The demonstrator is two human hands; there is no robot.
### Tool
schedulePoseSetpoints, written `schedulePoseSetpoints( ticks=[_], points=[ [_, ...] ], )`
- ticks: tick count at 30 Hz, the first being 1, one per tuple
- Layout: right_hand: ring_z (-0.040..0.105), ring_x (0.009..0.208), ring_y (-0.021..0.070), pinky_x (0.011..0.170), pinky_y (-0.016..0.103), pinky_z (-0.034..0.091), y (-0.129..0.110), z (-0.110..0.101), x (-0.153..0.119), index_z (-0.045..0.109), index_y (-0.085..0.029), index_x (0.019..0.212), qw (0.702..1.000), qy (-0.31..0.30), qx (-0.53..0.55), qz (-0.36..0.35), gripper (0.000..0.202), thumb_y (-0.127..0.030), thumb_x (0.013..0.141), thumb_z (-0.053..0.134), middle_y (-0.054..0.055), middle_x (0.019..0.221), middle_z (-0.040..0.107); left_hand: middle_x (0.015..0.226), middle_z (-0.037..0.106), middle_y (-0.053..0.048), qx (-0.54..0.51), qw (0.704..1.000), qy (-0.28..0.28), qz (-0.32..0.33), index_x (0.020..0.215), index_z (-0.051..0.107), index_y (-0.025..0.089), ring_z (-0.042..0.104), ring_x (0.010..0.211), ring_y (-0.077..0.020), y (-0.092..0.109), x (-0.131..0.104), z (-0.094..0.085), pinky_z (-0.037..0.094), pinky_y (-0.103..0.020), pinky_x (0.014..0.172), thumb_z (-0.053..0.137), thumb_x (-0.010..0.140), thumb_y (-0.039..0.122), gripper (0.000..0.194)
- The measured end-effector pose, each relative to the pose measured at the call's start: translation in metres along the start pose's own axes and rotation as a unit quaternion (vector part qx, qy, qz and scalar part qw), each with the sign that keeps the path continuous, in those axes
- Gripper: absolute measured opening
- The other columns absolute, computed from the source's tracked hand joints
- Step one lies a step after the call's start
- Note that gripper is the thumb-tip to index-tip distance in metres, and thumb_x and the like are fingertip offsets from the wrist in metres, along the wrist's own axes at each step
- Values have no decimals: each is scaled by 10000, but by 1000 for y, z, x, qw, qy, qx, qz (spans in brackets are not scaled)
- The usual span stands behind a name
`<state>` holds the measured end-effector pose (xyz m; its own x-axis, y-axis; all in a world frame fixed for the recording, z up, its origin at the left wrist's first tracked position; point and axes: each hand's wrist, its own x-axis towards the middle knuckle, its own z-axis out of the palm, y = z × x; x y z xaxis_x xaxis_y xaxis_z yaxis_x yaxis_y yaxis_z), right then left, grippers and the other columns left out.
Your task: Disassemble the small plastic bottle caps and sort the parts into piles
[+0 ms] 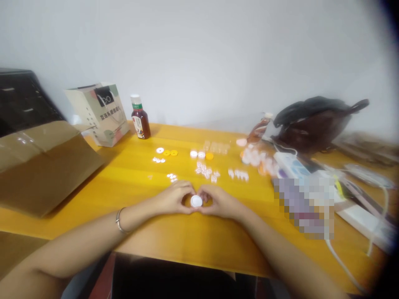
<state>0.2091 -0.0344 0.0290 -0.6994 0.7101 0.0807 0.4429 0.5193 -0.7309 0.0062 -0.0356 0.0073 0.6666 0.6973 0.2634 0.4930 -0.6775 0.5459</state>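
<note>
Near the front middle of the table, my left hand (177, 198) and my right hand (220, 202) meet, both closed around a small white round cap (196, 201). Thumbs and forefingers of the two hands grip its edge from either side. Just beyond lie small white pieces (171, 177) and a cluster of small white and reddish pieces (204, 169). Further back, a row of white caps (197, 154) ends in a yellow cap (209, 156). To their left are yellow rings (170, 153) beside a white ring (160, 150).
An open cardboard box (62, 166) covers the left side. Behind it stand a paper bag (107, 116) and a dark red bottle (141, 120). Blurred piled caps (257, 158), another bottle (260, 128), a dark bag (314, 124) and a power strip (361, 222) with cables fill the right.
</note>
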Motion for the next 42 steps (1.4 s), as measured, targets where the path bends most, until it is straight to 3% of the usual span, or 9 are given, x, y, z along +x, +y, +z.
schedulePoseSetpoints(
  ticks=[4, 7, 10, 12, 18, 27, 35, 42],
  points=[
    [503, 613, 108, 563, 219, 411, 0, -9, 0, 548, -179, 807, 998, 46, 35, 20, 163, -257, 682, 617, -14, 691, 565, 870, 567, -35, 10, 1000, -10, -4, 872, 581, 178, 516, 830, -186, 1, 0, -1, 403, -306, 755, 667, 686, 363, 276],
    [503, 594, 114, 559, 228, 417, 10, -27, 2, 563, -180, 826, 985, 162, 2, 59, 201, -315, 685, 613, -3, 685, 574, 885, 567, -33, 3, 1000, -8, -5, 897, 580, 184, 516, 848, -184, 2, -1, -2, 399, -304, 778, 661, 690, 330, 266],
    [504, 571, 126, 527, 233, 406, 28, -52, 8, 574, -169, 804, 952, 272, -50, 127, 256, -372, 659, 633, 17, 671, 587, 901, 567, -34, -1, 1000, -15, -5, 912, 582, 188, 515, 862, -185, 2, -1, -3, 397, -307, 791, 663, 689, 339, 281],
    [512, 578, 134, 527, 238, 400, 40, -67, 13, 578, -160, 786, 932, 312, -89, 163, 258, -379, 658, 625, 26, 672, 591, 904, 564, -35, -2, 1000, -16, -6, 916, 582, 188, 514, 864, -185, 1, -1, -3, 397, -308, 792, 665, 688, 343, 288],
    [510, 586, 152, 504, 234, 343, 66, -90, 36, 573, -163, 730, 914, 269, -216, 213, 188, -345, 685, 580, 10, 590, 553, 895, 551, -32, -5, 1000, -10, -2, 911, 582, 192, 508, 858, -183, 0, -2, -2, 395, -312, 791, 664, 692, 344, 279],
    [477, 578, 142, 505, 231, 296, 88, -92, 57, 534, -175, 652, 906, 251, -240, 242, 160, -322, 667, 596, -4, 568, 517, 900, 551, -34, -8, 1000, -10, 2, 915, 576, 187, 505, 861, -181, 2, -2, -3, 394, -303, 787, 659, 702, 327, 267],
    [488, 598, 146, 513, 229, 296, 92, -90, 59, 546, -176, 665, 907, 245, -240, 245, 181, -340, 658, 623, -6, 587, 522, 902, 545, -34, -13, 1000, -13, -3, 925, 577, 188, 504, 862, -178, 2, -2, -3, 397, -304, 788, 663, 701, 327, 278],
    [526, 689, 164, 576, 246, 368, 78, -87, 55, 584, -158, 875, 907, 278, -222, 224, 264, -370, 718, 580, 30, 746, 581, 902, 552, -33, -14, 1000, -11, 1, 922, 577, 188, 506, 865, -179, 1, -2, -2, 399, -308, 792, 661, 705, 324, 269]
  ],
)
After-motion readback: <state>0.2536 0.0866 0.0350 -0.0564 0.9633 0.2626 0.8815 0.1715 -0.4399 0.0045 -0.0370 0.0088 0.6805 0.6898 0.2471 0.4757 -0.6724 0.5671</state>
